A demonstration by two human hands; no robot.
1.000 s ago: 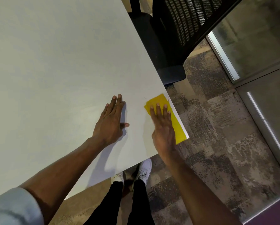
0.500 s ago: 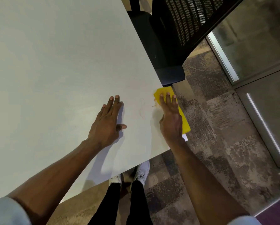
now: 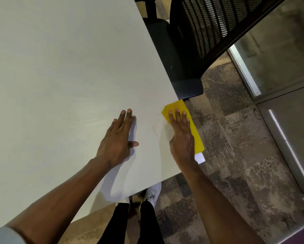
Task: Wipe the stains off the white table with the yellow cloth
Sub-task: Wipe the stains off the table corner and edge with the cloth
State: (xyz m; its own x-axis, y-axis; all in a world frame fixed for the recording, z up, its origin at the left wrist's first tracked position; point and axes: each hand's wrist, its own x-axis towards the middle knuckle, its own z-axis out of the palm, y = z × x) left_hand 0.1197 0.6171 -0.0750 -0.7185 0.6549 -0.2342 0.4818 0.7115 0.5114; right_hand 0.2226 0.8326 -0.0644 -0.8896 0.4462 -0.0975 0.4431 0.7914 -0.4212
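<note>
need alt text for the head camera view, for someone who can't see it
A person's right hand presses a folded yellow cloth flat at the right edge of a white table, beside a faint brownish stain. The left hand rests flat, palm down, on the tabletop; a black mesh office chair stands behind the table.

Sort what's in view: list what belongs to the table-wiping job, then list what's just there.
Belongs to the job:
yellow cloth, pressed flat under the right hand
white table
faint stain beside the cloth
left hand, flat on the table

Just there:
black mesh chair
patterned carpet
</note>
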